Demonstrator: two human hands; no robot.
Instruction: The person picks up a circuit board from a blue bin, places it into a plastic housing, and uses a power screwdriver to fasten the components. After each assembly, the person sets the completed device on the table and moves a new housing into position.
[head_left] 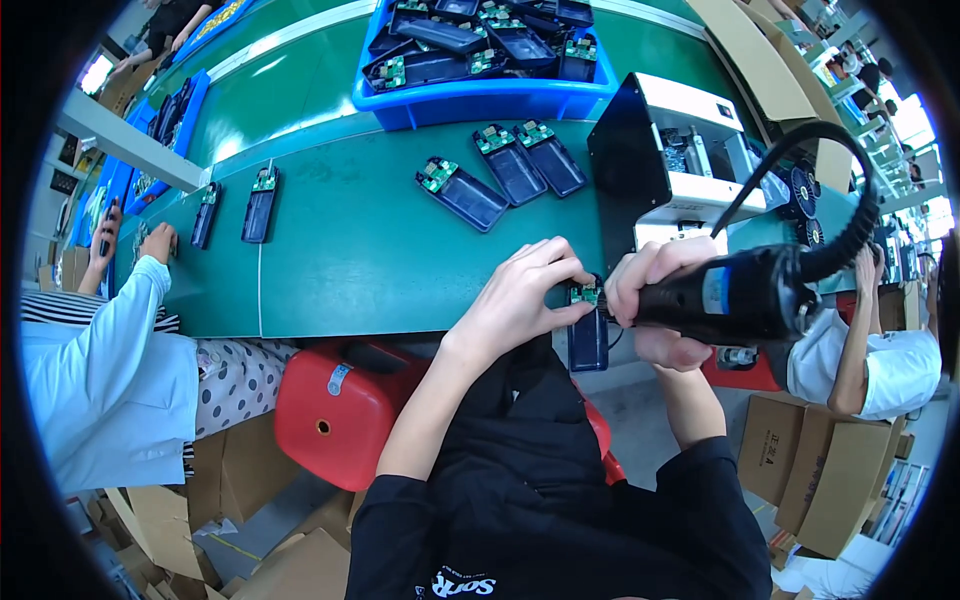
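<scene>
My right hand (662, 280) is wrapped around a black electric screwdriver (740, 296) with a coiled cable, its tip end pointing left. That tip is hidden behind my fingers. With thumb and fingertips my left hand (520, 298) grips a dark blue plastic casing (588, 345) at its upper end, where a green circuit board (584, 294) shows. The casing lies at the table's near edge and sticks out past it. Three similar casings with bare green boards, one of them a tilted casing (462, 194), lie farther away on the green table (340, 240).
A blue bin (490, 104) heaped with casings stands at the back. At right is a black-and-white machine (690, 150). Two casings, one a single casing (261, 205), lie at left near a co-worker's sleeve (110, 340). A red stool (330, 410) stands below the table edge.
</scene>
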